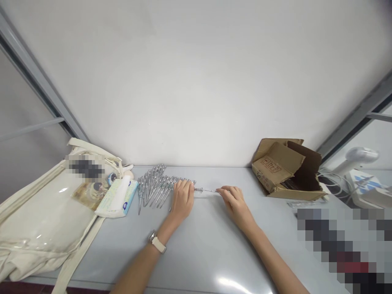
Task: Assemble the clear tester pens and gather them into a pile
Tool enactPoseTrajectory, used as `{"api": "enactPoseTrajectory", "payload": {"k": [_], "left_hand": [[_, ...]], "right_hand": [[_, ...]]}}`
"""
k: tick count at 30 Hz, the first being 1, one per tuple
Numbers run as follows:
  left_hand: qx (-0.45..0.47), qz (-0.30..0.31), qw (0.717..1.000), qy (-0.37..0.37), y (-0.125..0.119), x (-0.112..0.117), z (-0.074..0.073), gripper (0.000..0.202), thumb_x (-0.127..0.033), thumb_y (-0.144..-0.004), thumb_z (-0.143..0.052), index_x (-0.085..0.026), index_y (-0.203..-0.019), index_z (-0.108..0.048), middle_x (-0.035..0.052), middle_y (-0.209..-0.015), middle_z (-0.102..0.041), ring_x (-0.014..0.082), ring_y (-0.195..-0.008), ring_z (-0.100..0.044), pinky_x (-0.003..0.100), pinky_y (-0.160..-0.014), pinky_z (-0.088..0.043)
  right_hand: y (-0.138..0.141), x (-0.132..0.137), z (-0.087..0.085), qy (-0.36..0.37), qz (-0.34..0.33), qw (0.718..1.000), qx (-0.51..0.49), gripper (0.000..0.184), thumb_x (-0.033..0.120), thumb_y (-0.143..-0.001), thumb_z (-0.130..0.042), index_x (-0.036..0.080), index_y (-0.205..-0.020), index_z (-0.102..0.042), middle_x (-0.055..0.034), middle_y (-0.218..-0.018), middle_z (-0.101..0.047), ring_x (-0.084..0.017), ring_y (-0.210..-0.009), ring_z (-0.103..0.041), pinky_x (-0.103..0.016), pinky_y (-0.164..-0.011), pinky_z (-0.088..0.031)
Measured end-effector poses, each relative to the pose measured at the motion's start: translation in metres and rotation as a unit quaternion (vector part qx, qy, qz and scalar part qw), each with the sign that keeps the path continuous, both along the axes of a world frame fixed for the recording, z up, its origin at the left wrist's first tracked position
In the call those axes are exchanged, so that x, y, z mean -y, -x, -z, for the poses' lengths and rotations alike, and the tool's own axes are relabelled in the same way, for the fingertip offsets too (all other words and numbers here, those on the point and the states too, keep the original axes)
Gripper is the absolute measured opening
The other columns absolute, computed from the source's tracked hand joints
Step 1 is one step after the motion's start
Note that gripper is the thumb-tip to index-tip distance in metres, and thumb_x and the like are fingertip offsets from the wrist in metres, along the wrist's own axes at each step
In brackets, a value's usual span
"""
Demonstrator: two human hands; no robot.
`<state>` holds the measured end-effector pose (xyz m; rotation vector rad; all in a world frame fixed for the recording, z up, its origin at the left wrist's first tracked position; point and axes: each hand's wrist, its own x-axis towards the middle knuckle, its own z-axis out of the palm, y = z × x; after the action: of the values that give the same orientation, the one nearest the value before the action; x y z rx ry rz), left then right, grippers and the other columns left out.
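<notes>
My left hand point(183, 197) is closed round the handle end of a slim screwdriver point(208, 190) that looks like a voltage tester. Its thin metal shaft points right, level above the grey table. At the shaft's far end, the fingertips of my right hand point(232, 200) pinch the tip. Whether a small sleeve or cap sits there is too small to tell. Just left of my left hand lies a pile of similar screwdrivers point(153, 185) with clear handles, loosely fanned out; part of the pile is hidden behind that hand.
A tissue pack point(119, 198) lies left of the pile, against a cream-and-clear bag point(45, 216). At the back right stands an open cardboard box point(275, 167), with a clear plastic packet point(306, 204) in front. Farther right are white cables point(332, 177) and a pale handheld device point(355, 157).
</notes>
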<state>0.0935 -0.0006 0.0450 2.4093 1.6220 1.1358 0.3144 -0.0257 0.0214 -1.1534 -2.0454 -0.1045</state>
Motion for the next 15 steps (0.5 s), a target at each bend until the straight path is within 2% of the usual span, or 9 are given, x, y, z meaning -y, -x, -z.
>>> {"api": "enactPoseTrajectory", "payload": {"k": [15], "left_hand": [[-0.009,-0.007,1.000,-0.008,0.0009,-0.0008,0.0017,0.035,-0.021,-0.099,-0.030,-0.021,-0.068,-0.047,0.0028,-0.071,-0.053,0.0198,-0.073,-0.045,0.034,-0.071,-0.031]], "right_hand": [[0.0013,0.0020,-0.0025,-0.037,0.016,0.999,0.008,0.034,0.010,-0.096,-0.037,0.026,-0.117,-0.059,-0.0093,-0.101,-0.059,-0.021,-0.085,-0.052,-0.037,-0.077,-0.039]]}}
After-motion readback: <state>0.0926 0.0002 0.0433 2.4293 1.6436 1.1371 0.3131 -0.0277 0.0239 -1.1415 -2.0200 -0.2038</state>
